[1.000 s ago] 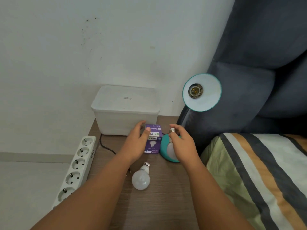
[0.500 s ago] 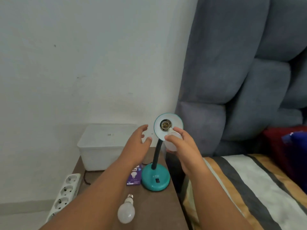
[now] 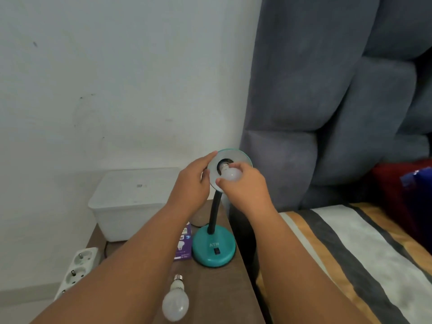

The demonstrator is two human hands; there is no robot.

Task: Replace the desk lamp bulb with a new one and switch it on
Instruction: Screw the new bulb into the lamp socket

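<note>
A teal desk lamp stands on the wooden nightstand, its round base (image 3: 214, 250) with a black switch near the table's right edge. Its shade (image 3: 214, 170) faces me at the end of a black gooseneck. My left hand (image 3: 192, 183) grips the shade's left rim. My right hand (image 3: 245, 188) holds a white bulb (image 3: 231, 174), whose metal screw base sits at the socket in the shade's centre. Another white bulb (image 3: 175, 300) lies loose on the nightstand near the front. A purple bulb box (image 3: 183, 245) lies left of the lamp base, partly hidden by my left forearm.
A white lidded plastic box (image 3: 131, 199) stands at the back of the nightstand (image 3: 217, 295). A white power strip (image 3: 77, 270) hangs at its left side. A grey padded headboard (image 3: 327, 113) and a striped bed cover (image 3: 350, 253) fill the right.
My right hand lifted the bulb from beside the lamp base up to the shade's socket. My left hand left the purple box and took hold of the shade's rim.
</note>
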